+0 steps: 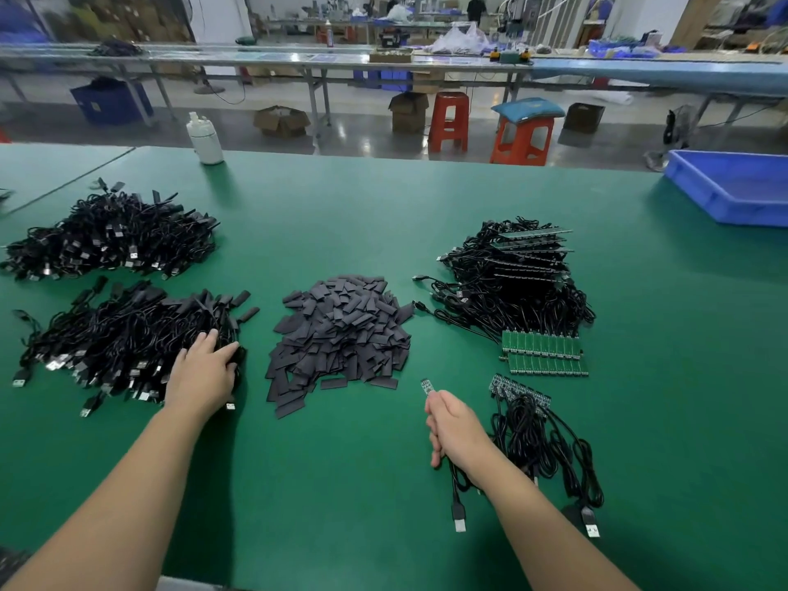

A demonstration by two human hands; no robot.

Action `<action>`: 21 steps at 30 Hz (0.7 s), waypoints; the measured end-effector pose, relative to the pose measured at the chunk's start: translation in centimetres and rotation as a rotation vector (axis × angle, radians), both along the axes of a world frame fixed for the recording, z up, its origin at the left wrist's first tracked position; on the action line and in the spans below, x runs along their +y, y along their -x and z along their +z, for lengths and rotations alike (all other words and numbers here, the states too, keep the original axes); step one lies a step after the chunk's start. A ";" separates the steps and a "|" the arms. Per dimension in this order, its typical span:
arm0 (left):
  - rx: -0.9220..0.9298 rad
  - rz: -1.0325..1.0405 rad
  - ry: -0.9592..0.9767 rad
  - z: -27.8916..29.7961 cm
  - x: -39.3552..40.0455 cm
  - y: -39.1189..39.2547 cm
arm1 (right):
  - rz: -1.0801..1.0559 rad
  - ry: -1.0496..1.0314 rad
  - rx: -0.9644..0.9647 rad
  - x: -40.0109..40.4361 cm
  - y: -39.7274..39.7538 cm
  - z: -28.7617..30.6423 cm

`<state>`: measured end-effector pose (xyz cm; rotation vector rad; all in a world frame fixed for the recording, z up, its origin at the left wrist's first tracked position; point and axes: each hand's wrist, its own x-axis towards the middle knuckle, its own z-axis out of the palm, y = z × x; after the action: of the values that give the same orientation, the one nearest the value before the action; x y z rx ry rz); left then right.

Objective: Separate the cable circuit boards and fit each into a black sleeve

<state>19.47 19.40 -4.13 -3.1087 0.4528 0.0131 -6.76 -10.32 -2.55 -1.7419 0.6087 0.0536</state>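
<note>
My right hand [454, 426] grips a cable, and its small circuit board [426, 386] sticks up out of the fist. The cable's USB plug [459, 519] trails below my wrist. My left hand [204, 373] lies with its fingers spread on the near pile of sleeved cables [123, 339]. A heap of flat black sleeves [341, 339] sits between my hands. To the right lie joined green board strips [543, 351], a row of boards with cables [522, 394], and a taller stack of cabled strips [520, 270].
Another pile of finished cables [111, 236] lies at the far left. A white bottle [204, 138] stands at the green mat's back edge, and a blue bin [733, 185] sits at the far right. Orange stools [522, 138] and benches stand beyond the table.
</note>
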 end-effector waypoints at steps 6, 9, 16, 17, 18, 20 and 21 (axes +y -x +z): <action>0.090 0.037 0.002 0.9 0.8 -2.9 | 0.032 -0.005 0.012 -0.5 0.3 0.0; 0.169 0.119 0.032 1.8 -0.3 -3.0 | 0.017 -0.037 0.013 -0.5 0.1 0.0; -0.019 -0.070 0.340 1.9 -5.1 1.1 | -0.029 -0.168 0.009 -0.1 -0.2 -0.2; 0.034 -0.104 0.374 1.7 -5.7 1.6 | -0.029 -0.179 0.006 -0.1 -0.2 -0.2; 0.079 -0.117 0.370 1.4 -6.2 2.0 | -0.027 -0.180 0.006 -0.1 -0.1 -0.2; 0.117 -0.104 0.339 0.9 -6.8 2.5 | -0.021 -0.158 0.007 -0.3 0.0 -0.3; 0.120 -0.084 0.354 0.7 -6.9 2.6 | -0.014 -0.131 0.009 -0.4 0.0 -0.4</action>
<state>16.89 12.45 -3.38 -3.4441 0.6550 0.1354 -6.77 -10.69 -2.92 -1.6115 0.6109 0.0900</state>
